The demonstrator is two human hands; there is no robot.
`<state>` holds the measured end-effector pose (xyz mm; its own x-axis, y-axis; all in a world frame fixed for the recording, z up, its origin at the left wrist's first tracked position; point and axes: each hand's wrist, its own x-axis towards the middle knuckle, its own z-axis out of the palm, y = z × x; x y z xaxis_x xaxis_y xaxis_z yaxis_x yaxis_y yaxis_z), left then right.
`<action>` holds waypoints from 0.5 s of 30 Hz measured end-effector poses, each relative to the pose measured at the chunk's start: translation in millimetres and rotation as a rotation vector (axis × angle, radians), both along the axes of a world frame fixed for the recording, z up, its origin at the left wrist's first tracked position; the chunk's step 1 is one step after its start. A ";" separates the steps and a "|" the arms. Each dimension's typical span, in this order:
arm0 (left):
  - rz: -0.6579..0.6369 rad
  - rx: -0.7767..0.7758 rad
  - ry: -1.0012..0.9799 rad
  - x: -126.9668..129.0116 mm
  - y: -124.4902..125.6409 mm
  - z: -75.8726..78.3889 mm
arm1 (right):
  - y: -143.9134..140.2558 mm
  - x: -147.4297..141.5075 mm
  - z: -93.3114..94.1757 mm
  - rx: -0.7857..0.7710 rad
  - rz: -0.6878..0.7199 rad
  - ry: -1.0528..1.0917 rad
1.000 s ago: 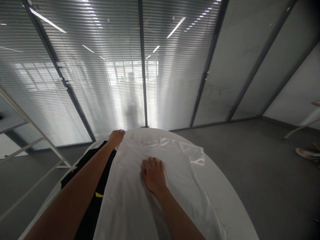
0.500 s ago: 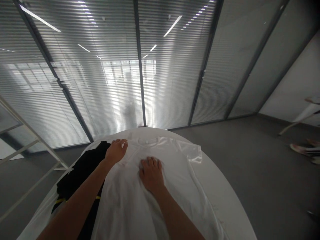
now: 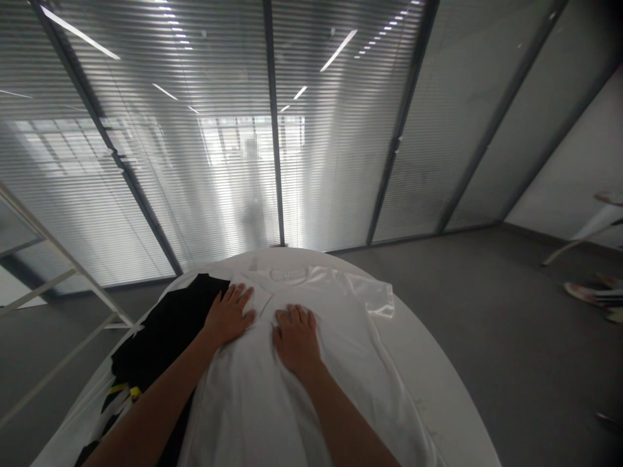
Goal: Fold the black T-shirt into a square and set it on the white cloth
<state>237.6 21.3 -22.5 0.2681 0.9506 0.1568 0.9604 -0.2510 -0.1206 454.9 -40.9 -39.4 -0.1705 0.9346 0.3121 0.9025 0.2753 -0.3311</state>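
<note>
Looking down through the head camera, I see my left hand [image 3: 228, 316] and right hand [image 3: 296, 338] pressing flat, fingers spread, on a white T-shirt [image 3: 311, 383] covering the round white table [image 3: 438, 389]; black clothing [image 3: 163, 334] lies just left.

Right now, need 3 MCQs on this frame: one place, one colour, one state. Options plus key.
1. Where does the black garment lie relative to the white T-shirt?
A. to its left
B. on top of it
C. to its right

2. What colour is the table?
A. black
B. white
C. brown

3. How is the left hand?
A. clenched in a fist
B. lifted in the air
C. flat on the shirt, fingers spread

Key: 1 A, the dark cloth sits left of the shirt. 2 B, the bare rim is white. 3 C, palm down beside the right hand.
</note>
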 end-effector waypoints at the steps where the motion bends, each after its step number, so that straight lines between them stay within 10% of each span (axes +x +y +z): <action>1: 0.002 -0.003 0.001 0.2 0.6 0.4 | 0.2 0.2 0.1 0.004 0.001 0.001; 15: 0.006 0.150 -0.033 21.3 -63.1 -1.8 | 0.9 1.7 -1.5 0.005 0.019 0.001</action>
<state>258.9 -41.8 -24.3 0.2549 0.9174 0.3056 0.9659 -0.2270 -0.1243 456.6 -40.0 -40.9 -0.1879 0.9297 0.3169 0.8969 0.2939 -0.3304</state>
